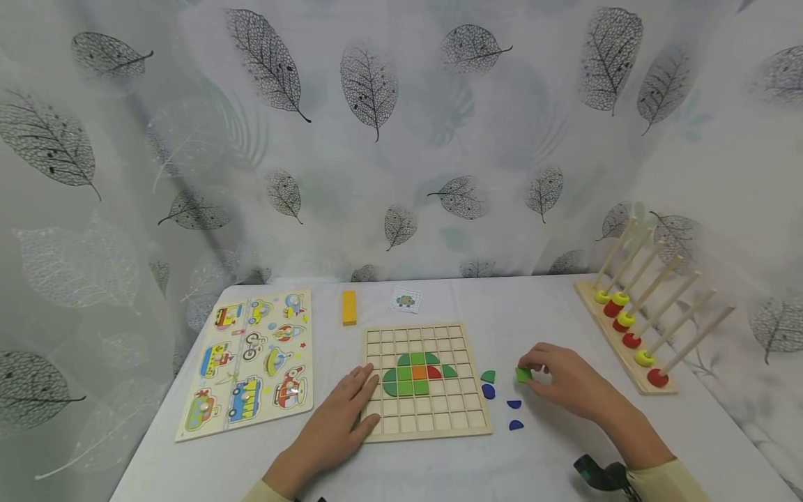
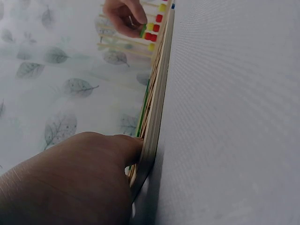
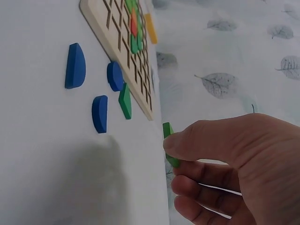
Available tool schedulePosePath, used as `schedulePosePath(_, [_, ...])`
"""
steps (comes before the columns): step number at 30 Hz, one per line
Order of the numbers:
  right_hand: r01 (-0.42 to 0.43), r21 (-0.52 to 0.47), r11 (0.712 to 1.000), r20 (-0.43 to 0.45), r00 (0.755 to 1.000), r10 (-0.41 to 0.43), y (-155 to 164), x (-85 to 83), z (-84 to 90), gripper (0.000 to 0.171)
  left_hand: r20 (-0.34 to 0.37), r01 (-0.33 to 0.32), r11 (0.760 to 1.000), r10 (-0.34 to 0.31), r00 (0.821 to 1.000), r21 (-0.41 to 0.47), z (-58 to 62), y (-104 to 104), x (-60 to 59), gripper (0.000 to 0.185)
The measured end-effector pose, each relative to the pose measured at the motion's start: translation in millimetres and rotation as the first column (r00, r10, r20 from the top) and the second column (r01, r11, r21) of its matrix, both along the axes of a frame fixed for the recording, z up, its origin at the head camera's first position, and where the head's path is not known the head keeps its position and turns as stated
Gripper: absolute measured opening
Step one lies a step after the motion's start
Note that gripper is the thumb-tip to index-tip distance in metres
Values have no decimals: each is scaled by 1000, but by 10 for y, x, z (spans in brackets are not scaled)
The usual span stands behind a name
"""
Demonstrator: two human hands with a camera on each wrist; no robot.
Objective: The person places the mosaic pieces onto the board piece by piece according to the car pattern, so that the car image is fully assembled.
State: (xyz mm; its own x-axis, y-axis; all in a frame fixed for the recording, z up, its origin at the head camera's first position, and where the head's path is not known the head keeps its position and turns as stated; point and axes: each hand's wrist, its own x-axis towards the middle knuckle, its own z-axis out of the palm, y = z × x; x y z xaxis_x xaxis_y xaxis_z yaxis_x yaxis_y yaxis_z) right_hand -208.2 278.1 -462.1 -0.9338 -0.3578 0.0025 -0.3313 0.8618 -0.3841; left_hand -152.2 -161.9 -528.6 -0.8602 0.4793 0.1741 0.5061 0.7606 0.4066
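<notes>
My right hand (image 1: 567,380) pinches a green square tile (image 1: 523,375) between thumb and fingers, to the right of the wooden grid board (image 1: 433,422). In the right wrist view the tile (image 3: 170,145) is held above the white cloth. My left hand (image 1: 339,418) rests at the board's left edge, its fingers lying along the frame. Green tiles, an orange tile (image 1: 419,373) and a red rounded tile (image 1: 434,372) sit in the grid. Between board and right hand lie a green quarter-round tile (image 1: 488,376), a blue rounded piece (image 1: 488,392) and two blue half-rounds (image 1: 514,404).
On the left lies a picture puzzle board (image 1: 257,362) of vehicles. Behind the grid are a yellow block (image 1: 349,308) and a small pattern card (image 1: 406,300). A peg rack (image 1: 627,341) with red and yellow beads stands at the right. A leaf-print curtain (image 1: 414,139) hangs behind.
</notes>
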Motion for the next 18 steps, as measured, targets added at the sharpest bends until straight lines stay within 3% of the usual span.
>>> schedulePosePath(18, [-92, -14, 996, -75, 993, 91, -272, -14, 160, 23, 9, -1, 1000, 1, 1000, 23, 40, 9, 16, 66])
